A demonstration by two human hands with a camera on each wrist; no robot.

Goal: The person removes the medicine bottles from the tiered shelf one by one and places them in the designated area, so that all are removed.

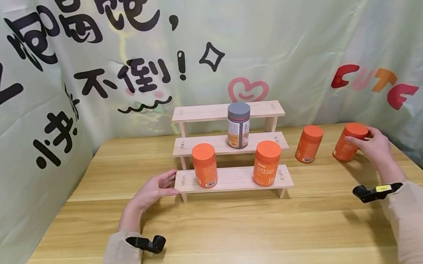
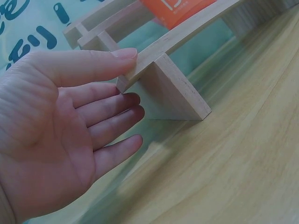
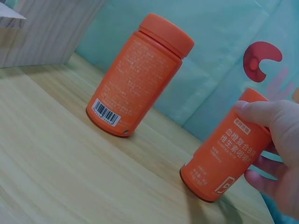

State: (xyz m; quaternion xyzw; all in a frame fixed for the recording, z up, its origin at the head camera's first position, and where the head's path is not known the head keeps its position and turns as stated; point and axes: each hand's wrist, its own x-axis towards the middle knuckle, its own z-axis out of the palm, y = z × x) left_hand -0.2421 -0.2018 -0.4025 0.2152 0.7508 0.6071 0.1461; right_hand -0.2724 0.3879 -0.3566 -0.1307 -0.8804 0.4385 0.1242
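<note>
My left hand (image 1: 156, 188) is at the left end of the lowest step of a three-tier wooden shelf (image 1: 234, 179). In the left wrist view, the thumb lies on the board's corner and the fingers reach beneath it, pinching the end. My right hand (image 1: 376, 149) grips an orange jar (image 1: 345, 149) standing on the table at the right, thumb near its lid. Just left of it stands another orange jar (image 3: 135, 84), untouched. The lowest step carries two orange jars, one to the left (image 1: 205, 171) and one to the right (image 1: 267, 169).
A grey-lidded jar (image 1: 240, 130) stands on the middle step. The wooden table (image 1: 227, 247) stretches in front of the shelf. A printed cloth (image 1: 282, 27) hangs behind and along both sides.
</note>
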